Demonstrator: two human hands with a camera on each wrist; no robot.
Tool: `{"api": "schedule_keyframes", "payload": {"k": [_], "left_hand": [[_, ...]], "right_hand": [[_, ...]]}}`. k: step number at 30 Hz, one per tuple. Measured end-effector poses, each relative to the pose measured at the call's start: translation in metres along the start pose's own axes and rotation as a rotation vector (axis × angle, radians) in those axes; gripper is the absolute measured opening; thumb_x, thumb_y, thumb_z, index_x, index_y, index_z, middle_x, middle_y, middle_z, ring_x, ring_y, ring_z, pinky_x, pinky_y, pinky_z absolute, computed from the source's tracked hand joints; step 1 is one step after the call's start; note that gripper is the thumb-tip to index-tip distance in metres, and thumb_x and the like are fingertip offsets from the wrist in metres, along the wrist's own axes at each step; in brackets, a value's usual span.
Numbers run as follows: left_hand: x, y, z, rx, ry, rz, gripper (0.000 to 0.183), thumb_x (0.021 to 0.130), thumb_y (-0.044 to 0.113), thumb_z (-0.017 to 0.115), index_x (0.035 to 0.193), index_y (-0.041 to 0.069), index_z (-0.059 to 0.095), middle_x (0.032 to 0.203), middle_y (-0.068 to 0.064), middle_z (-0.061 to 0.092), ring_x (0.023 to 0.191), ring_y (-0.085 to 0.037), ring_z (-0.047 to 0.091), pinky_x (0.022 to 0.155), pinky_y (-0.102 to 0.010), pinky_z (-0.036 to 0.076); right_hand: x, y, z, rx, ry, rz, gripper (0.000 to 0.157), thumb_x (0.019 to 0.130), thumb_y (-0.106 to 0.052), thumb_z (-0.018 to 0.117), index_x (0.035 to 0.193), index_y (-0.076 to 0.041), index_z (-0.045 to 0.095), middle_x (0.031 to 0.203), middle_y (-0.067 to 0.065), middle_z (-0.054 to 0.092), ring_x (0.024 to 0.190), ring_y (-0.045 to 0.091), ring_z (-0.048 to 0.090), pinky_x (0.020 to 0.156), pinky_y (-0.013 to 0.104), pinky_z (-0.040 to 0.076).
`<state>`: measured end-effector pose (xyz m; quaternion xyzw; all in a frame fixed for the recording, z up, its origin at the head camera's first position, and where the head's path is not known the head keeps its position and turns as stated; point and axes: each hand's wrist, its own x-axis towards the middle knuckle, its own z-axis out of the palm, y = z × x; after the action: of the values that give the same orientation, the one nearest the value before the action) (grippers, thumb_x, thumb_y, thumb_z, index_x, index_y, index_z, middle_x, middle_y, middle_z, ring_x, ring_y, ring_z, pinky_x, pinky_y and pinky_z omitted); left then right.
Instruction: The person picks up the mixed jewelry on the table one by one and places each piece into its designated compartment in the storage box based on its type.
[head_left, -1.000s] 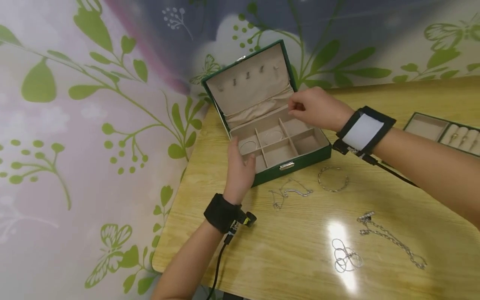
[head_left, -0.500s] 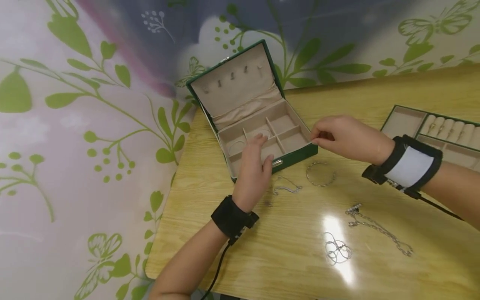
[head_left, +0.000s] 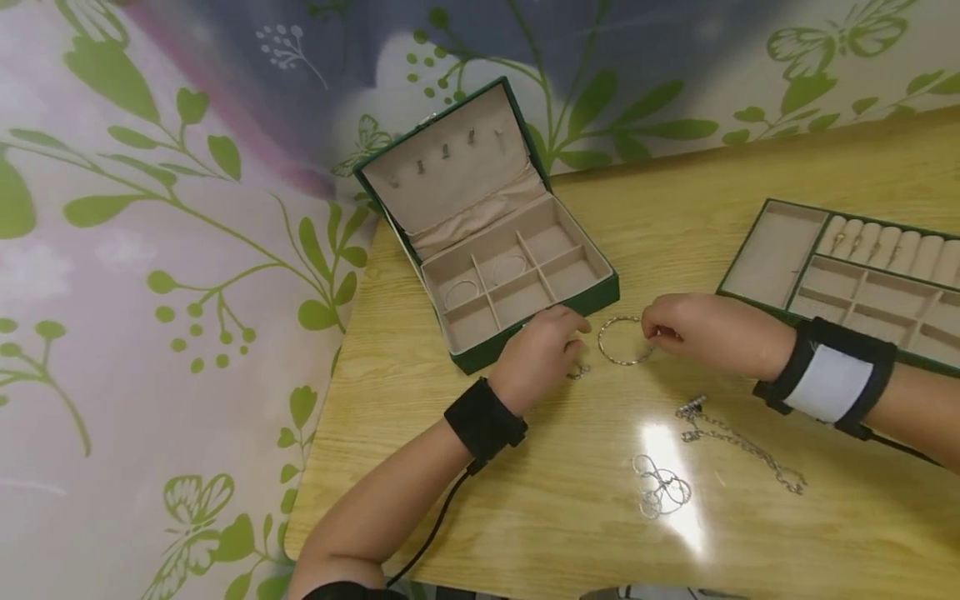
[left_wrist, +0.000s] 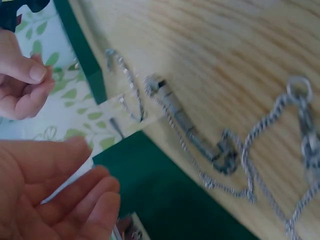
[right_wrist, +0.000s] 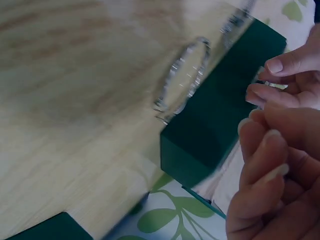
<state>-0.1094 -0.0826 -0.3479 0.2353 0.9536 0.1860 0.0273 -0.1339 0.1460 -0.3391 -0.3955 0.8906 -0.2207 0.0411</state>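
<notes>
My left hand (head_left: pixel 536 354) hovers at the front edge of the green jewelry box (head_left: pixel 536 325), fingers bent loosely with nothing between them. Under it, a silver necklace (left_wrist: pixel 182 120) lies on the table, mostly hidden in the head view. My right hand (head_left: pixel 716 335) is beside a silver chain bracelet (head_left: pixel 602 340) lying in a ring on the table. Its fingers are loosely curled; in the right wrist view they look apart from the bracelet (right_wrist: pixel 173 72). The box lid (head_left: pixel 457 158) stands raised, and thin bangles (head_left: pixel 461 307) lie in two compartments.
A green-edged jewelry tray (head_left: pixel 768 250) with ring rolls and compartments sits at the right. Nearer the front lie a silver chain necklace (head_left: pixel 750 448) and a tangle of thin silver loops (head_left: pixel 663 492). A patterned wall (head_left: pixel 225 250) borders the table.
My right hand has left the box and come down to the bracelet. My left hand has shifted from the box's left side to its front edge, over the necklace. The view has turned slightly right.
</notes>
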Motion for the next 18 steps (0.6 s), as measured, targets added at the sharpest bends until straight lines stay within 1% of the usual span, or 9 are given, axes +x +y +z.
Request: {"api": "schedule_keyframes", "payload": {"k": [2, 4, 6, 9, 13, 18], "left_hand": [[0.005, 0.0, 0.006, 0.044, -0.049, 0.027, 0.021, 0.092, 0.007, 0.06, 0.111, 0.009, 0.066, 0.109, -0.001, 0.063, 0.099, -0.011, 0.059, 0.079, -0.019, 0.047], [0.009, 0.001, 0.01, 0.081, -0.089, 0.06, 0.02, 0.091, 0.008, 0.061, 0.11, 0.009, 0.067, 0.108, -0.001, 0.064, 0.098, -0.01, 0.059, 0.078, -0.018, 0.047], [0.013, 0.0, 0.013, 0.121, -0.124, 0.085, 0.019, 0.091, 0.01, 0.062, 0.11, 0.01, 0.068, 0.106, -0.001, 0.064, 0.096, -0.011, 0.059, 0.078, -0.017, 0.047], [0.018, 0.0, 0.015, 0.176, -0.164, 0.107, 0.018, 0.092, 0.01, 0.061, 0.108, 0.011, 0.068, 0.104, -0.001, 0.063, 0.095, -0.013, 0.059, 0.078, -0.02, 0.047], [0.023, 0.0, 0.018, 0.244, -0.176, 0.112, 0.017, 0.094, 0.01, 0.057, 0.107, 0.013, 0.067, 0.101, -0.001, 0.062, 0.091, -0.015, 0.058, 0.077, -0.022, 0.047], [0.029, -0.001, 0.023, 0.266, -0.16, 0.121, 0.017, 0.095, 0.01, 0.054, 0.107, 0.014, 0.067, 0.097, -0.001, 0.061, 0.086, -0.015, 0.058, 0.072, -0.021, 0.047]], "right_hand": [[-0.002, 0.001, 0.005, -0.019, 0.0, -0.009, 0.013, 0.084, 0.002, 0.065, 0.081, -0.011, 0.064, 0.083, -0.003, 0.06, 0.074, 0.007, 0.055, 0.062, 0.028, 0.048], [-0.002, 0.001, 0.01, -0.04, 0.005, -0.036, 0.014, 0.083, 0.001, 0.067, 0.079, -0.012, 0.063, 0.081, -0.003, 0.059, 0.072, 0.006, 0.054, 0.06, 0.027, 0.048], [-0.001, 0.002, 0.017, -0.056, 0.003, -0.069, 0.015, 0.082, -0.001, 0.069, 0.078, -0.013, 0.062, 0.08, -0.004, 0.058, 0.071, 0.006, 0.053, 0.059, 0.026, 0.047], [0.002, 0.003, 0.026, -0.101, -0.003, -0.122, 0.014, 0.082, -0.003, 0.07, 0.078, -0.013, 0.061, 0.077, -0.004, 0.056, 0.069, 0.006, 0.055, 0.057, 0.026, 0.047], [0.007, 0.004, 0.035, -0.157, -0.011, -0.144, 0.011, 0.081, -0.002, 0.069, 0.08, -0.011, 0.063, 0.075, -0.003, 0.055, 0.068, 0.008, 0.057, 0.057, 0.029, 0.049], [0.01, 0.005, 0.039, -0.17, -0.039, -0.136, 0.01, 0.08, -0.001, 0.07, 0.082, -0.01, 0.065, 0.076, -0.001, 0.057, 0.068, 0.011, 0.059, 0.059, 0.031, 0.051]]}}
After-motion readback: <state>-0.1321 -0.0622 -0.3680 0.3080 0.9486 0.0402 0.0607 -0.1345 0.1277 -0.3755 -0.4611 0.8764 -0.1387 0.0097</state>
